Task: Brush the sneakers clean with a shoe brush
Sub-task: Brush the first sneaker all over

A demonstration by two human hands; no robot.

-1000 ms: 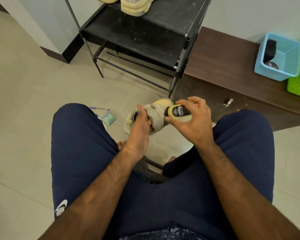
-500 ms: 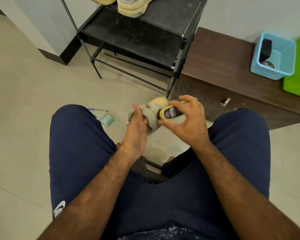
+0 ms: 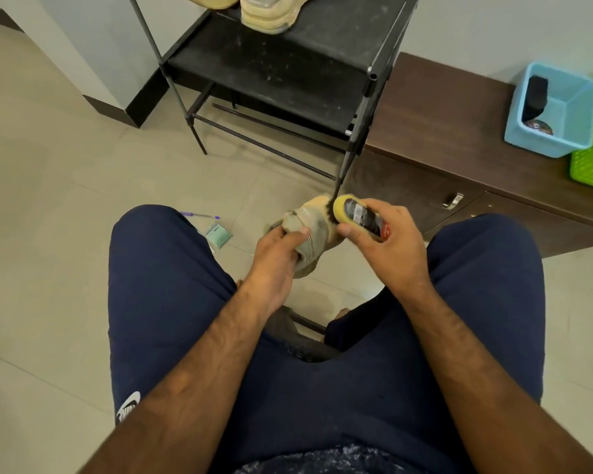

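Holding the worn sneaker above the floor, the left hand has its grip closed around one end, thumb on top. The right hand curls around the yellow shoe brush, whose dark bristles touch the sneaker's side.

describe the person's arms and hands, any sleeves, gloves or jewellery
Both forearms are bare and hairy, with no sleeves in view. The left hand and right hand show no gloves, rings or watch. Navy shorts carry a white logo on the left leg.
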